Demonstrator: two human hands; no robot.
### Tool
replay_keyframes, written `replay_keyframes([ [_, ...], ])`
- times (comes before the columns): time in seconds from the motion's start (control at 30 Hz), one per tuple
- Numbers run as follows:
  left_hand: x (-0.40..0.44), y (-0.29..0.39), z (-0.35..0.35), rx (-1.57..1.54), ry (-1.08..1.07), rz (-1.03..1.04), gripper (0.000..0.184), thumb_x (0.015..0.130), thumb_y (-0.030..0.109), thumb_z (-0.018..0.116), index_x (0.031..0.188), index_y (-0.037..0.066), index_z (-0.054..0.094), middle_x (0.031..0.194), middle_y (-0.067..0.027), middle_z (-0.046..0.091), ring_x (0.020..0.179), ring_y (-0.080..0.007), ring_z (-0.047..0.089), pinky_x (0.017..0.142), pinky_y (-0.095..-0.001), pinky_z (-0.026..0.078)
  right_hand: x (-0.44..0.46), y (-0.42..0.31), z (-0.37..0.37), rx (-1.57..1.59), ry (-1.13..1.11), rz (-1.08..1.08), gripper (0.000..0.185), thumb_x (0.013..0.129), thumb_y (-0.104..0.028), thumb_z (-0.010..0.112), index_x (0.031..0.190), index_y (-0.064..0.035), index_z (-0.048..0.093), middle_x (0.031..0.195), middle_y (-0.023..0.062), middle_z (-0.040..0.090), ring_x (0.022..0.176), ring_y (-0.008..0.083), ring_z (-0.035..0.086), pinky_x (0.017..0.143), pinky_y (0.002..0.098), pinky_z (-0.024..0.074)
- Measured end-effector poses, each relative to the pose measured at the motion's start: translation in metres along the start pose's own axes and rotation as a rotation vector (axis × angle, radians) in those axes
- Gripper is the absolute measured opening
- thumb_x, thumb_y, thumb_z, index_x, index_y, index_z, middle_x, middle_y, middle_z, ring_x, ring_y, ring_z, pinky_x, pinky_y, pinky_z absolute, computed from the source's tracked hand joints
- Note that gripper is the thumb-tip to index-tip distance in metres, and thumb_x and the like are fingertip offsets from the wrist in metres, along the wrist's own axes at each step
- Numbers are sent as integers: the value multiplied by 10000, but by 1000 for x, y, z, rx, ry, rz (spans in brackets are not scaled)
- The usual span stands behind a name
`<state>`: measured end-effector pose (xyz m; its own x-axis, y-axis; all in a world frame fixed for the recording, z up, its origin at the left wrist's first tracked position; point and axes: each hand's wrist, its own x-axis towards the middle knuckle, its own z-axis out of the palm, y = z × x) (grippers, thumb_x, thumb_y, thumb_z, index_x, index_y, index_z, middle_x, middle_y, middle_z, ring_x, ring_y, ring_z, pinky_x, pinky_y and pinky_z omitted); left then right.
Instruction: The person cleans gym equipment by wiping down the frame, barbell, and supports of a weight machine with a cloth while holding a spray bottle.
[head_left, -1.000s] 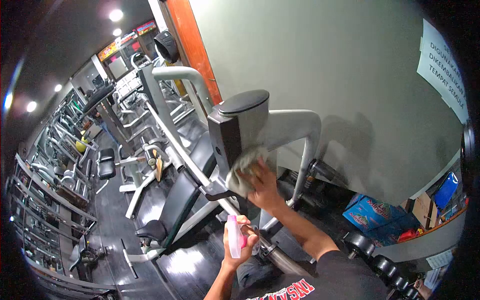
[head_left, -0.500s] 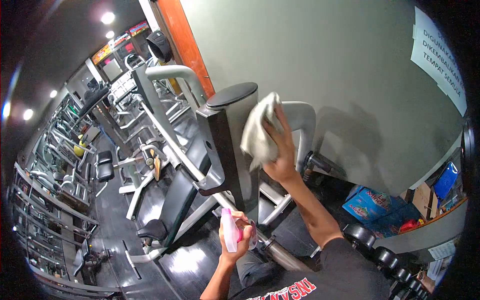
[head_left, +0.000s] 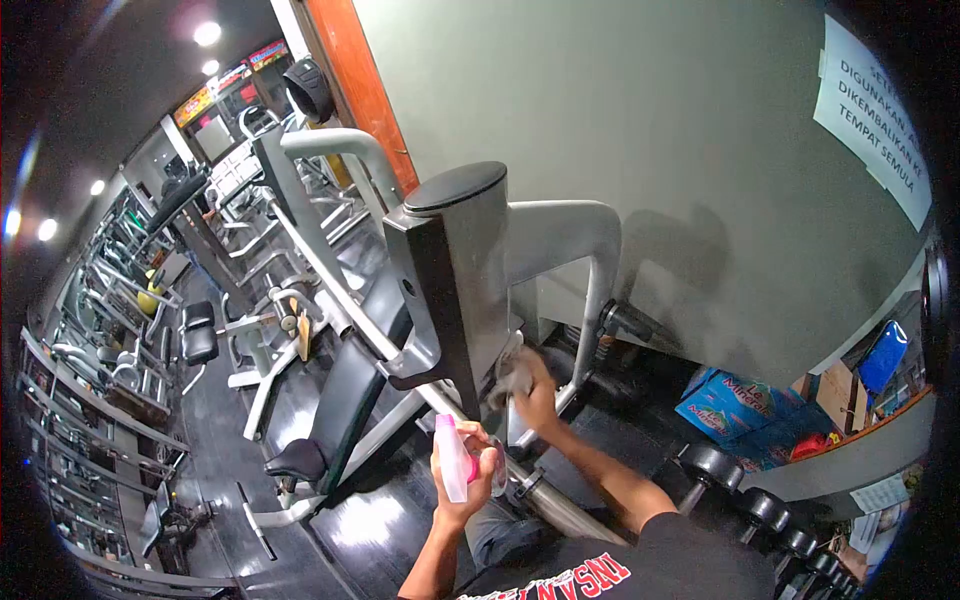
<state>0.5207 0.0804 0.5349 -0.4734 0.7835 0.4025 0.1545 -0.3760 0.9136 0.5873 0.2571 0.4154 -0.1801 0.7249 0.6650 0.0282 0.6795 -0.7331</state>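
Observation:
My left hand (head_left: 480, 486) is closed around a spray bottle (head_left: 453, 466) with a pink and whitish head, held low in front of my body. My right hand (head_left: 537, 402) grips a light cloth (head_left: 514, 372), slightly smeared by motion, against the lower part of a grey machine post (head_left: 477, 270). That post has a black oval cap (head_left: 458, 186) on top and a dark strip down one side. Part of the cloth lies hidden behind my fingers.
A curved frame arm (head_left: 603, 270) juts right from the post. Beyond it are blue cartons (head_left: 740, 412) and a row of dumbbells (head_left: 712, 466). To the left stand a padded bench (head_left: 345, 400) and several gym machines. A paper sign (head_left: 870, 120) hangs on the wall (head_left: 640, 110).
My right hand has moved down with the cloth, from the upper part of the post to its lower part. The left hand still holds the spray bottle in nearly the same place.

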Motion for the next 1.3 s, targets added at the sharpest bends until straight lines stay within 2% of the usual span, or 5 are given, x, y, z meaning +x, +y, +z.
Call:
replay_keyframes([
  [0.2, -1, 4, 0, -19, 16, 10, 341, 807, 41, 638, 1091, 13, 451, 909, -92, 548, 738, -143, 593, 651, -265, 499, 101, -43, -19, 397, 51, 621, 322, 945, -90, 470, 1234, 54, 462, 1182, 184, 556, 1102, 243, 526, 944, 311, 382],
  [0.33, -4, 3, 0, -105, 33, 12, 341, 811, 47, 641, 1094, 19, 452, 905, -91, 545, 712, -138, 588, 629, -261, 498, 38, 3, 28, -78, 199, 55, 406, 848, -45, 491, 1244, 17, 422, 1149, 226, 507, 1148, 398, 475, 1011, 408, 333],
  [0.9, -2, 6, -2, -55, 7, 84, 327, 787, -40, 618, 1073, 20, 471, 943, -86, 541, 722, -115, 574, 629, -241, 486, 53, -26, 0, -180, 86, -127, 454, 817, -59, 516, 1270, -45, 489, 1253, 266, 440, 1197, 400, 433, 963, 384, 390],
  [1.23, -4, 6, -6, -45, -25, 51, 345, 780, -40, 636, 1080, 9, 474, 989, -109, 539, 703, -124, 583, 618, -242, 486, -20, 9, -32, 11, -410, 432, 517, 744, 0, 585, 1250, -26, 481, 1213, 181, 531, 1118, 349, 535, 944, 360, 423],
  [1.3, -4, 6, -7, -79, -19, 57, 347, 775, -34, 644, 1076, 8, 475, 991, -108, 538, 704, -124, 583, 619, -243, 486, 11, -11, -30, 119, -136, 41, 538, 787, -114, 664, 1272, -5, 459, 1217, 156, 514, 1138, 246, 508, 948, 337, 405],
])
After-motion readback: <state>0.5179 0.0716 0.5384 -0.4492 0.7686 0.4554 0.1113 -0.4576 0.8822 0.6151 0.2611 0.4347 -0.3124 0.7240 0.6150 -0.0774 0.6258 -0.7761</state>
